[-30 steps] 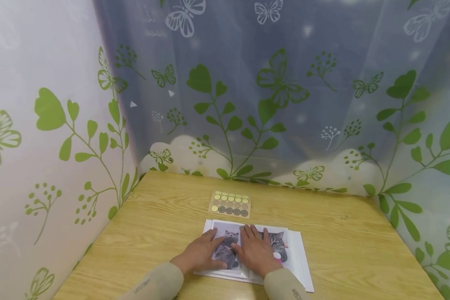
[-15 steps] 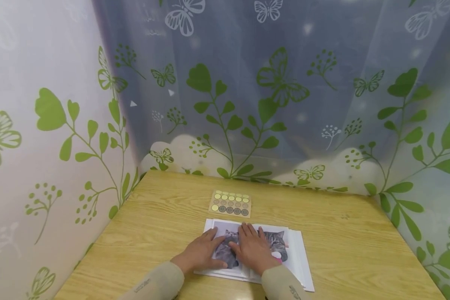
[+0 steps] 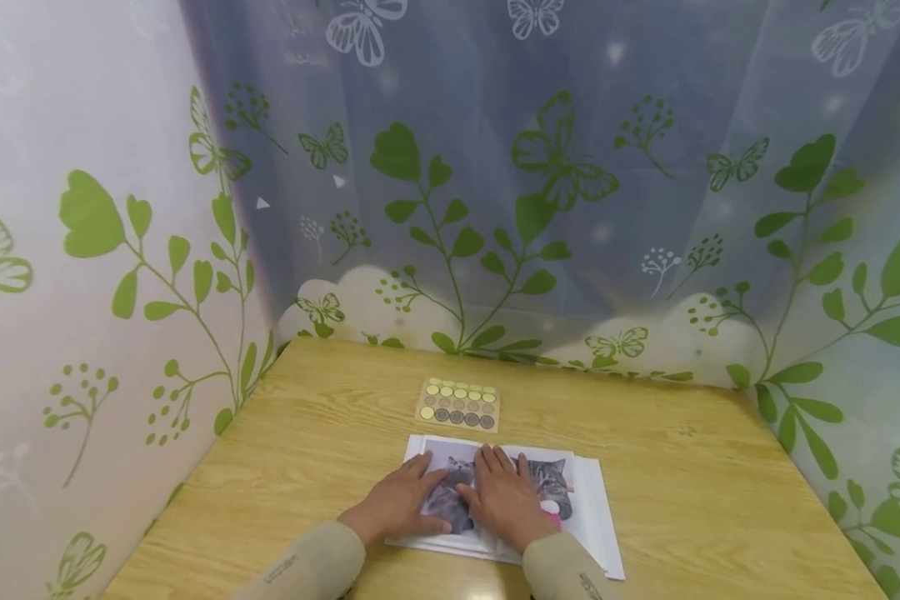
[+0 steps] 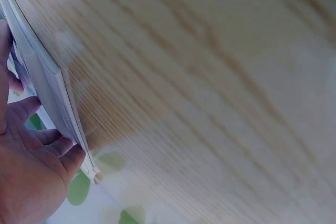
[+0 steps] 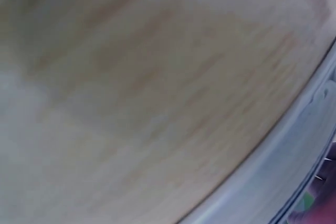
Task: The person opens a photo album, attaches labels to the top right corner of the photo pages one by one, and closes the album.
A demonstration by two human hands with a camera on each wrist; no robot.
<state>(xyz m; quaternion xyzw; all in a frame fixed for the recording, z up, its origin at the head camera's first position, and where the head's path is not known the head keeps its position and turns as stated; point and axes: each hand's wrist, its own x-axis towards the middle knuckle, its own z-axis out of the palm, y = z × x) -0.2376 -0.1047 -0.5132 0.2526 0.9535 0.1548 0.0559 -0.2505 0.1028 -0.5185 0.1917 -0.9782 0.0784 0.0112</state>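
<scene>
An open album point(image 3: 596, 508) with white page edges lies flat on the wooden table. Its left page carries a picture of grey kittens point(image 3: 450, 500), the right one a tabby cat picture point(image 3: 551, 487). My left hand point(image 3: 399, 504) rests on the left page with its fingers spread. Across the middle fold lies my right hand point(image 3: 506, 496), fingers fairly straight and pointing away from me, covering part of both pages. In the left wrist view the fingers point(image 4: 47, 140) touch the album point(image 4: 47, 77). The right wrist view shows the album's edge point(image 5: 262, 171), and the hand is out of sight there.
A brown card point(image 3: 460, 404) with rows of yellow, tan and dark round pieces lies just beyond the album. The wooden table point(image 3: 690, 492) extends to both sides. Curtains point(image 3: 480, 183) printed with leaves and butterflies surround it at the back and sides.
My right hand has slid slightly left, toward the album's fold. The left hand stays in place on its page. The head view has shifted slightly.
</scene>
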